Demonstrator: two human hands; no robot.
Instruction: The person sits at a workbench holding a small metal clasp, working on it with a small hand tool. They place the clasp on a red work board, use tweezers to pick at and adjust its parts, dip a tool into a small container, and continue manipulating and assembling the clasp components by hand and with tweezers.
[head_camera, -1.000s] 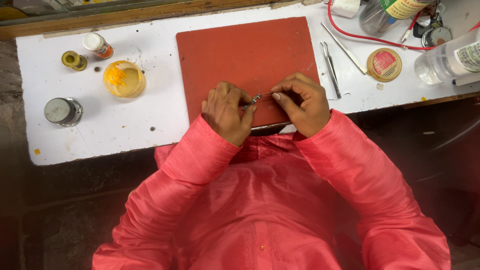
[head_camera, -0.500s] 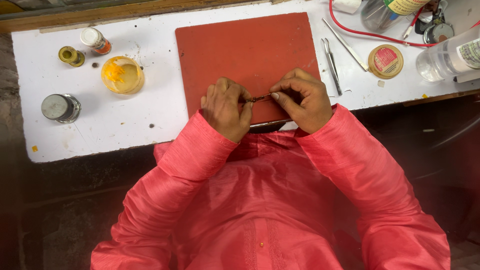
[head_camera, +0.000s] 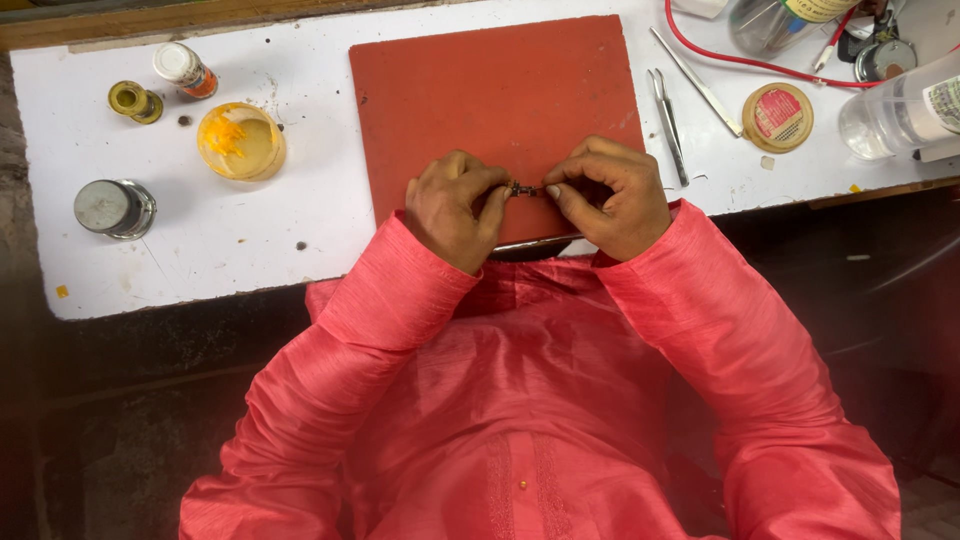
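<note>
Head view: a small dark metal piece (head_camera: 521, 189) is pinched between the fingertips of the left hand (head_camera: 455, 208) and the right hand (head_camera: 612, 195), both closed on it. Its long axis is laid roughly level, left to right across the frame (finer detail cannot be told). It is held just above the near edge of a red mat (head_camera: 500, 90), with tweezers (head_camera: 667, 124) left nearby on the white table (head_camera: 250, 240).

Table: my white worktop (head_camera: 250, 240), scuffed and speckled with small dark and yellow spots.
Back edge: a wooden strip (head_camera: 200, 15) runs along the table's far side.
Floor: dark and dim below the table's near edge.
Light: even and soft on the table.
</note>
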